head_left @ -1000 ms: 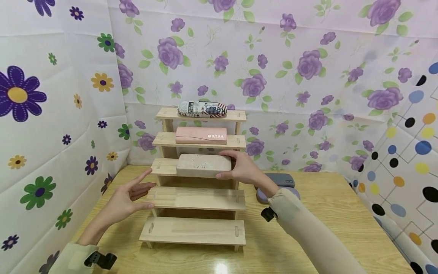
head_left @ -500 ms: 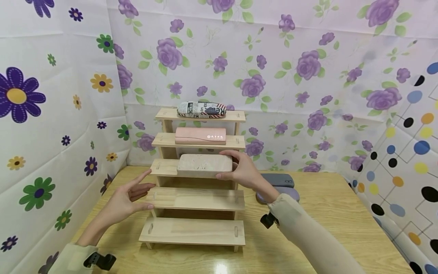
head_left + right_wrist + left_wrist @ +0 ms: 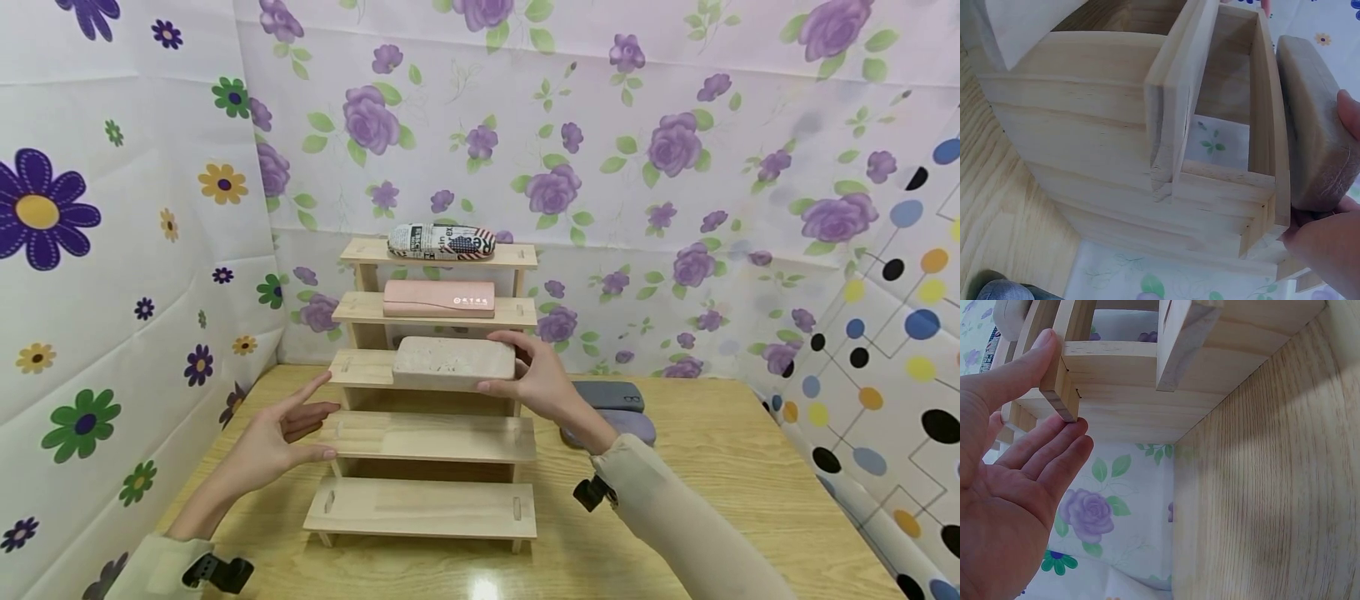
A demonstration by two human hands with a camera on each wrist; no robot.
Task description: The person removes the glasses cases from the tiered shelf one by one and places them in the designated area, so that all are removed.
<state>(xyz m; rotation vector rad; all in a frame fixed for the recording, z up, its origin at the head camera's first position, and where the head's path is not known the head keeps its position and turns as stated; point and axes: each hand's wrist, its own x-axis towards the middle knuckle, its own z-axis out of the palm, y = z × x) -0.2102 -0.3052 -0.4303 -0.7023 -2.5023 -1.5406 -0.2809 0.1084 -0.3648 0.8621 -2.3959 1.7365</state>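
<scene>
A cream glasses case [image 3: 453, 360] with a speckled top lies on the third tier of a stepped wooden display rack [image 3: 420, 506]. My right hand [image 3: 536, 379] grips the case at its right end, thumb in front and fingers behind. In the right wrist view the case [image 3: 1313, 125] appears beside the tier's board, partly covered by the hand. At the rack's left side, my left hand [image 3: 273, 437] pinches the end of the fourth tier, thumb at the front edge and fingers at the back. The left wrist view shows the board's end [image 3: 1060, 394] between thumb and fingers.
A pink glasses case [image 3: 438, 299] sits on the second tier, and a newsprint-patterned case [image 3: 442, 242] on the top one. Right of the rack, a grey case [image 3: 611, 395] and a purple case [image 3: 622, 427] lie on the wooden table [image 3: 720, 475]. Flowered cloth [image 3: 465, 192] hangs behind.
The cream glasses case has slid slightly to the right along its tier, with my right hand gripping it. My left hand has stayed in place at the rack.
</scene>
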